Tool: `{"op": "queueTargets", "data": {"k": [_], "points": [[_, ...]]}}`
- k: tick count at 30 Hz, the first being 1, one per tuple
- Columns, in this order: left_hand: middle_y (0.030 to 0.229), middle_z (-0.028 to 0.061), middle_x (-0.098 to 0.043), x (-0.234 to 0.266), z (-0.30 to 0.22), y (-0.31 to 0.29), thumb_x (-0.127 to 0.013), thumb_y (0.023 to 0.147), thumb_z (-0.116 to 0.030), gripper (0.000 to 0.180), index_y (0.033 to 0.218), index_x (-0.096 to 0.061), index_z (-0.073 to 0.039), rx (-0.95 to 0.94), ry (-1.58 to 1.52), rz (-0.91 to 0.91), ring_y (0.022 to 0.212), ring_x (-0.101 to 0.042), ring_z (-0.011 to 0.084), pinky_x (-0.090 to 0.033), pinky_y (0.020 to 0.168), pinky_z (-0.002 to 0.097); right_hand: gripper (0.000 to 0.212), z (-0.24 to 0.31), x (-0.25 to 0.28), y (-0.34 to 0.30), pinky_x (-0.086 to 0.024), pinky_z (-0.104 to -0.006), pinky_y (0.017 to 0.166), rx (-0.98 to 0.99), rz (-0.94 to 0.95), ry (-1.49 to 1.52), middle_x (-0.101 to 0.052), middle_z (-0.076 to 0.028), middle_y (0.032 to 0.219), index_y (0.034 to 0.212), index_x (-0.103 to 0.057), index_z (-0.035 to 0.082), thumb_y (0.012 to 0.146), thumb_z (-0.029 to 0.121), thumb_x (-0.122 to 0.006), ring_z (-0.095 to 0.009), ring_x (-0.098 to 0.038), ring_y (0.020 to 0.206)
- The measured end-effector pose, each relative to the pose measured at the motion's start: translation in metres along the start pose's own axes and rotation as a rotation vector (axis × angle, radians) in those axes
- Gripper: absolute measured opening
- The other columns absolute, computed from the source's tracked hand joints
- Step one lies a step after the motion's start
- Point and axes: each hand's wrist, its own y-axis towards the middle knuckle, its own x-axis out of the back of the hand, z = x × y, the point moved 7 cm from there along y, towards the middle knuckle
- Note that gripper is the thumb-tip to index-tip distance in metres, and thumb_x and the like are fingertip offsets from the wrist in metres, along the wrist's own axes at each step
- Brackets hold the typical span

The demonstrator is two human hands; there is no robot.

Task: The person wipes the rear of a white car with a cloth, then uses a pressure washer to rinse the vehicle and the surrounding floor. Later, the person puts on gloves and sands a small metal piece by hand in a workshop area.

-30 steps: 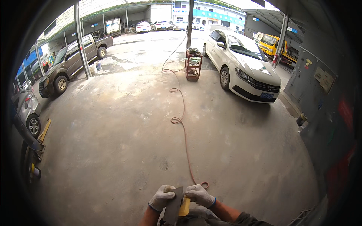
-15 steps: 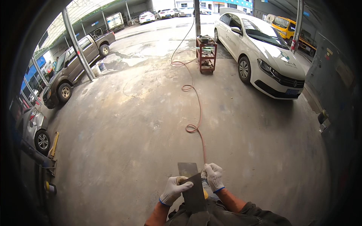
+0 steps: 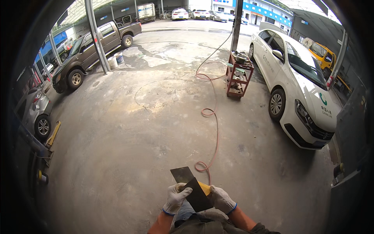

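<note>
Both hands wear white knit gloves with blue cuffs, low in front of my body. My left hand (image 3: 176, 198) is closed, its thumb pressing on a dark rectangular sheet (image 3: 198, 197) that slants down to the right. Behind its fingers a second dark sheet (image 3: 182, 174) sticks out toward the upper left; I cannot tell whether the two are joined. My right hand (image 3: 221, 199) is closed at the right side, at a yellow flat piece (image 3: 204, 188) partly hidden behind the near sheet. The right fingertips are hidden.
A red hose (image 3: 217, 144) loops across the concrete floor (image 3: 117, 156) ahead. Beyond stands a red tool cart (image 3: 239, 80) by a post. A white car (image 3: 298, 85) is at right, a brown pickup (image 3: 93, 52) at far left, buckets (image 3: 113, 62) beside it. A silver car (image 3: 37, 111) stands at left.
The view has turned left and tilted. The sheets now slant more in my left hand. My right hand has moved lower, and more of the yellow piece shows beside it.
</note>
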Motion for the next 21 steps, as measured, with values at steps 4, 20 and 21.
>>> {"op": "queueTargets", "data": {"k": [4, 20, 21], "points": [[0.092, 0.0024, -0.070, 0.001, -0.004, 0.115, -0.069, 0.089, -0.003, 0.014, 0.102, -0.069, 0.003, 0.056, 0.159, 0.114, 0.082, -0.061, 0.0063, -0.050, 0.075, 0.0211, 0.041, 0.080, 0.037, 0.089, -0.053, -0.0280, 0.067, 0.159, 0.087, 0.123, -0.066, -0.007, 0.095, 0.123, -0.058, -0.004, 0.098, 0.029, -0.055, -0.015, -0.064, 0.077], [0.094, 0.0029, -0.070, -0.060, -0.027, 0.586, -0.071, 0.089, -0.010, 0.020, 0.103, -0.068, 0.004, 0.254, 0.151, 0.253, 0.085, -0.062, 0.0074, -0.049, 0.076, 0.0218, 0.033, 0.388, 0.176, 0.336, -0.051, -0.0249, 0.076, 0.367, -0.144, -0.227, -0.067, -0.007, 0.095, 0.115, -0.062, -0.006, 0.092, 0.017, -0.061, -0.011, -0.061, 0.086], [0.093, 0.0004, -0.069, -0.056, -0.033, 0.614, -0.070, 0.088, -0.006, 0.020, 0.105, -0.068, 0.003, 0.220, 0.028, 0.174, 0.085, -0.061, 0.0064, -0.048, 0.077, 0.0204, 0.034, 0.411, 0.175, 0.350, -0.050, -0.0258, 0.082, 0.327, -0.120, -0.204, -0.068, -0.008, 0.096, 0.118, -0.062, -0.005, 0.093, 0.018, -0.059, -0.012, -0.061, 0.089]]}}
